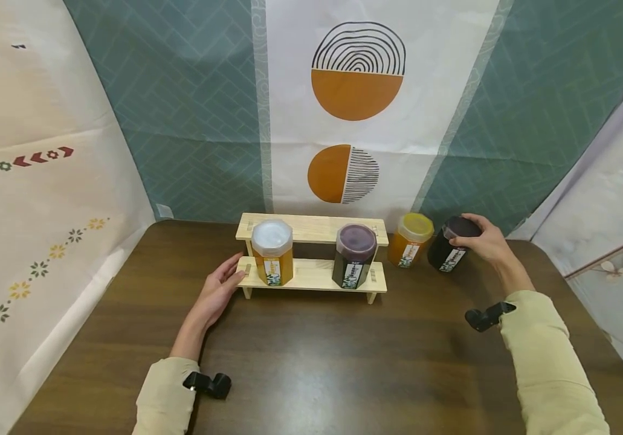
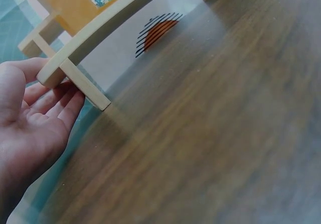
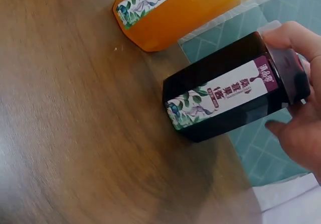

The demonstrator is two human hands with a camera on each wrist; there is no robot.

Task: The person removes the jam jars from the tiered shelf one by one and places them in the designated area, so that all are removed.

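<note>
My left hand point(image 1: 221, 289) holds the left end of a small two-tier wooden rack point(image 1: 316, 282); in the left wrist view the thumb lies at the board's end and the fingers curl beneath it. On the lower tier stand a honey-coloured jar point(image 1: 283, 266) with a whitish lid and a dark jar point(image 1: 350, 269) with a purple lid. To the right of the rack, my right hand point(image 1: 489, 240) grips another dark jar point(image 3: 220, 91) around its lid. Between that jar and the rack is an orange jar point(image 1: 405, 249) with a yellow lid. All jars have printed labels.
The brown wooden table point(image 1: 322, 362) runs up to a green and white patterned cloth point(image 1: 202, 121) hung behind the rack. Pale cloths hang at the left point(image 1: 45, 199) and right point(image 1: 616, 211). The rack's upper tier point(image 1: 313, 226) sits behind the two jars.
</note>
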